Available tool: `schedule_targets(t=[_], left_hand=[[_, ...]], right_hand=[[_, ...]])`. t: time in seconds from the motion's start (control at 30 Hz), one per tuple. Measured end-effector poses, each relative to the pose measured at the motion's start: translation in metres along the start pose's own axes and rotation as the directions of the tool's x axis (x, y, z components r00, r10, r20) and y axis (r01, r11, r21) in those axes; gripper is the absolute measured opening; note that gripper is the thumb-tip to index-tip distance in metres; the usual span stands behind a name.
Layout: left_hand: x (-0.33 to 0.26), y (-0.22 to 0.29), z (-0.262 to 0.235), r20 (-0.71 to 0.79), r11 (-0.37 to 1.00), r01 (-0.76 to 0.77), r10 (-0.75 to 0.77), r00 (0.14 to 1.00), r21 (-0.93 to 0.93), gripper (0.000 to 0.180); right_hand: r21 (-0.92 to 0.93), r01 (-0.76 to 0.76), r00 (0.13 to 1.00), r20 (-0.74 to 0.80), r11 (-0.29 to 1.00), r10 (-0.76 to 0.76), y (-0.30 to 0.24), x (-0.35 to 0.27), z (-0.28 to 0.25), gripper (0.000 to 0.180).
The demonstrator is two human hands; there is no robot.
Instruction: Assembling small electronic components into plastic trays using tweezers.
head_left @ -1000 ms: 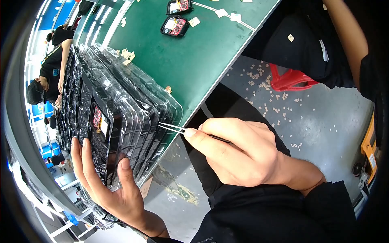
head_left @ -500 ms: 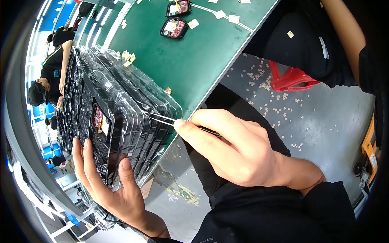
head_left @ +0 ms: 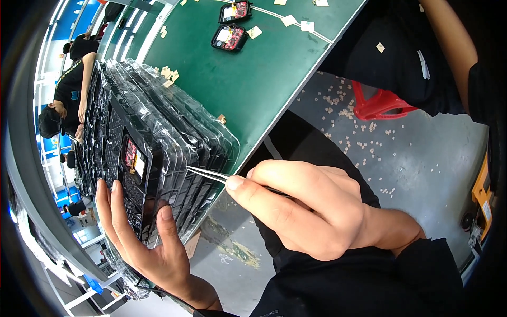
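Tweezers [head_left: 206, 171] pinched in right hand [head_left: 311, 211]; tips shifted leftward since half second ago, work point thus brought nearer front of tray stack [head_left: 174, 142], stood along bench [head_left: 253, 79] edge. Tip contact cannot be told. Left hand [head_left: 153, 253] spread, braced against stack front, lower face partly covered. Access narrowed by close-set trays. Beyond: two open black casings [head_left: 231, 38], paper squares [head_left: 255, 33] scattered on bench; co-worker [head_left: 68, 100] seen far left.
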State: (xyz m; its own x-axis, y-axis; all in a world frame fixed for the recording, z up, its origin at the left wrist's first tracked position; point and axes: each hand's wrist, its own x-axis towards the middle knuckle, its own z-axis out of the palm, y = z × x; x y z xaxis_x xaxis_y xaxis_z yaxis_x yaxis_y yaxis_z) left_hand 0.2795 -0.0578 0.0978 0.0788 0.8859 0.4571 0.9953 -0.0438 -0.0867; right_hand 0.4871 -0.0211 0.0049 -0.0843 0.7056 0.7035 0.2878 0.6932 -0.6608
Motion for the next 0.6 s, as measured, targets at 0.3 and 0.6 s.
schedule_targets(t=[0.3,0.6], left_hand=[[-0.001,0.001,0.000,-0.002,1.000,0.002,-0.003,1.000,-0.018,0.057],[-0.001,0.000,-0.003,0.007,0.999,0.019,-0.019,1.000,-0.028,0.061]], right_hand=[[0.023,0.029,0.997,-0.066,0.999,-0.027,-0.004,0.003,0.003,0.028],[0.041,0.107,0.988,-0.119,0.993,-0.102,-0.004,0.012,0.005,0.027]])
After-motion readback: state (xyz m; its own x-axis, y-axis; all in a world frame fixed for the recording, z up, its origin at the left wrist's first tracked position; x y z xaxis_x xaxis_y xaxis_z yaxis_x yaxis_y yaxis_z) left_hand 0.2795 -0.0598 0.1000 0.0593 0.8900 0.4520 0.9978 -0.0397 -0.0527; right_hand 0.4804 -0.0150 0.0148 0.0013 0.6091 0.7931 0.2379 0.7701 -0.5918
